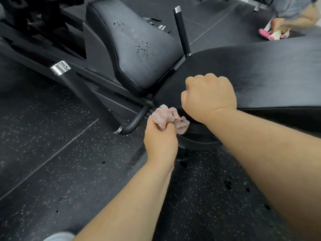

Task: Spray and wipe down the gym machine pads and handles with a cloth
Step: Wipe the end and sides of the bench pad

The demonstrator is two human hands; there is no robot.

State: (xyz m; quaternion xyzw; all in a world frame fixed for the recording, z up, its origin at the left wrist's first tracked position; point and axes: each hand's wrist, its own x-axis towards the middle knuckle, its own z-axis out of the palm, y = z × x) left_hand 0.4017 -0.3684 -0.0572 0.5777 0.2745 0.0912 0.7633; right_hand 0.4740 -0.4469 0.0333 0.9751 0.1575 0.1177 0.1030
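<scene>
Near the middle of the frame, the left hand (160,139) grips a crumpled pink and pale grey fluffy cloth (171,119), its fingers curled round the bunched fabric, which sits against the lower edge of a long black padded backrest (260,79) that stretches away to the right side of the frame. Just above and to the right of it, the right hand (209,96) rests on the near end of that backrest with its fingers curled into a fist; nothing shows inside it. Toward the upper middle, a black vinyl seat pad with a rounded front (111,20) tilts upward, and a scatter of liquid droplets (139,44) lies across its top. At the left centre, a black foam-covered handle with a chrome end cap (86,94) slants down to a bent black tube beside the cloth, and a second black handle with a chrome tip (181,30) stands at the upper middle, beyond the seat. Black speckled rubber flooring (52,153) fills the lower half. Another person's arm (298,18) shows in the upper right corner, with something pink near it, too blurred to tell.
</scene>
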